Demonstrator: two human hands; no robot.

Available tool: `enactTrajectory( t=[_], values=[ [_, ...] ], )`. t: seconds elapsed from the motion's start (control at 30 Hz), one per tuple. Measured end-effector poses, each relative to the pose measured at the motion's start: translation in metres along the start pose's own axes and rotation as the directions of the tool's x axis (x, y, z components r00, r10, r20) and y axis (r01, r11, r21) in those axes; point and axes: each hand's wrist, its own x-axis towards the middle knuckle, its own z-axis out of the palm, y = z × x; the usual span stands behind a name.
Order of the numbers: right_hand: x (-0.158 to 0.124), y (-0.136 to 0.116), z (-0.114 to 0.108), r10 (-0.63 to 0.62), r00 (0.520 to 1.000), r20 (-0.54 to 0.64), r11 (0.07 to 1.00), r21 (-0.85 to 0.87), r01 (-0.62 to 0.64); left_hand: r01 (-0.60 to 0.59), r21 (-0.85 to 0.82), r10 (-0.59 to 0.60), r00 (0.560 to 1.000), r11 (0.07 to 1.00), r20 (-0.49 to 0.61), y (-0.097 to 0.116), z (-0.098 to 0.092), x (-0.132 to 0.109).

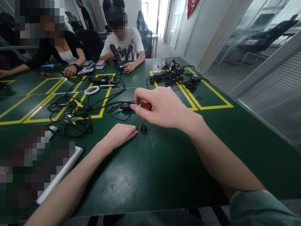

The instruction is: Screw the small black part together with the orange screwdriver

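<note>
An orange and black screwdriver [146,105] stands roughly upright in my right hand [164,106], its handle wrapped by my closed fingers. The shaft points down into a small round black part [144,129] on the green table [131,175]. Just left of that part, my left hand [121,135] rests on the table with its fingers curled together. Its fingertips lie very close to the part; whether they touch it, or hold anything underneath, is hidden. A black cable with a thick plug-like end [125,107] lies just beyond my hands.
Tangled black cables [77,125] and a white tape roll [92,90] lie left within yellow tape lines. More black cabled parts [169,75] are heaped at the back right. Across the table, a person in white [136,42] holds a power drill [115,51]. A white-edged tray-like object [61,175] sits at left.
</note>
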Motion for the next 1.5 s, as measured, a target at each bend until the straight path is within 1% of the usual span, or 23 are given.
enactTrajectory(
  t=[0.1,0.2,0.33,0.43,0.53,0.67,0.8,0.9,1.03,1.13,1.23,1.4,1.5],
  values=[
    [0.0,0.0,0.0,0.008,1.0,-0.001,1.0,-0.015,-0.008,0.014,-0.024,-0.015,1.0,1.0,-0.022,0.002,-0.004,-0.002],
    [0.0,0.0,0.0,0.005,1.0,0.0,1.0,-0.017,-0.005,0.01,-0.026,-0.01,1.0,1.0,-0.006,0.003,-0.005,-0.004],
    [0.0,0.001,0.001,0.0,1.0,-0.005,1.0,-0.02,0.0,-0.011,0.009,0.01,1.0,1.0,0.021,0.005,0.001,-0.001],
    [0.0,0.001,0.002,-0.004,1.0,-0.009,1.0,-0.013,0.004,-0.044,0.023,0.044,0.999,0.999,0.013,0.006,0.007,0.001],
    [0.001,0.003,0.004,-0.005,1.0,-0.019,1.0,-0.003,0.005,-0.05,0.02,0.05,0.999,0.999,0.005,0.007,0.008,0.001],
    [0.001,0.005,0.004,-0.044,0.999,-0.025,0.997,0.063,0.046,-0.052,0.041,0.052,0.999,0.998,0.01,0.007,0.007,0.0],
    [-0.001,0.005,0.004,-0.089,0.995,-0.041,0.988,0.12,0.093,-0.036,0.038,0.037,0.999,0.999,-0.017,0.007,0.005,0.0],
    [-0.001,0.004,0.003,-0.068,0.997,-0.043,0.993,0.097,0.072,-0.037,0.025,0.038,0.999,0.999,-0.023,0.008,0.001,-0.002],
    [0.0,0.002,0.002,-0.034,0.999,-0.038,0.998,0.044,0.036,-0.056,0.0,0.056,0.998,0.998,0.0,0.008,-0.003,-0.005],
    [0.001,0.002,0.002,-0.024,0.999,-0.022,1.0,0.019,0.024,-0.067,0.019,0.067,0.998,0.998,0.021,0.008,-0.001,-0.005],
    [0.001,0.002,0.002,-0.015,1.0,-0.013,1.0,0.011,0.015,-0.055,0.039,0.054,0.998,0.998,0.035,0.007,0.004,-0.002],
    [0.001,0.002,0.002,-0.023,1.0,-0.01,1.0,0.018,0.024,0.005,0.021,-0.005,1.0,1.0,0.012,0.003,0.008,-0.001],
    [0.001,0.002,0.002,-0.019,1.0,-0.016,0.999,0.029,0.019,0.013,0.001,-0.013,1.0,1.0,-0.023,0.0,0.008,-0.002]
  ],
)
